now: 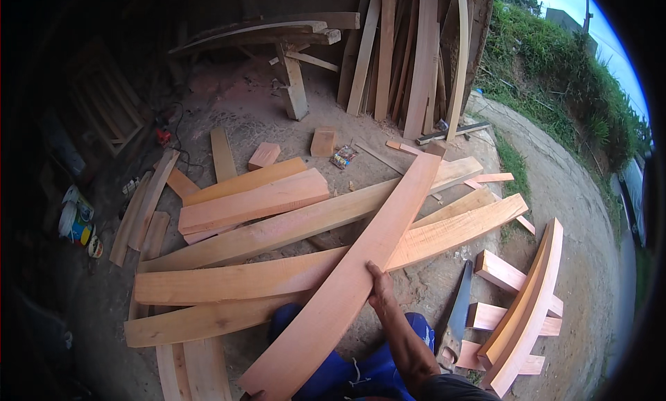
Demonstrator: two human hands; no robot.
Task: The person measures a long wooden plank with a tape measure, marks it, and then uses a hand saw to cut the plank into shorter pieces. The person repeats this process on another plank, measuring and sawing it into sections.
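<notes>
A long, pinkish wooden plank [347, 290] slants across my lap, from the bottom of the view up to the right. My right hand [380, 288] grips its right edge near the middle, thumb on the top face and the other fingers hidden beneath. At the plank's near end, a small part of my left hand [257, 396] shows, closed on the end; the rest lies out of view. Under the plank lie several long boards, among them a pale orange board [215, 282] and a tan board [208, 321], both crossing from left to right.
A handsaw [458, 318] lies right of my knees, beside two curved boards [534, 297] resting on short blocks. Tall planks [420, 68] lean at the back. A wooden trestle [293, 89] bears beams. A bucket [73, 217] stands left; a paved path [555, 158] runs right.
</notes>
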